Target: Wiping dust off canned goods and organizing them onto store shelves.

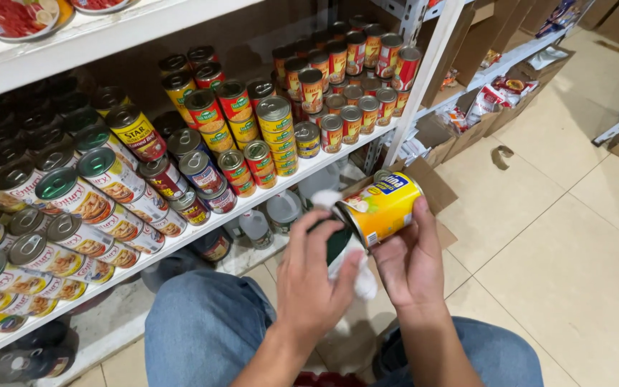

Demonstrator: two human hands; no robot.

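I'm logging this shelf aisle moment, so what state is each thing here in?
Yellow can: lying on its side, held in the right hand.
White cloth: pressed to the can's end by the left hand.
Shelf cans: stacked upright in rows, sealed.
Cardboard box: open, on the floor behind the can.
Plastic bottles: standing under the shelf.

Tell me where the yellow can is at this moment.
In the head view, the yellow can lies tilted right of centre, held by the right hand, with the left hand pressing a white cloth against its end.
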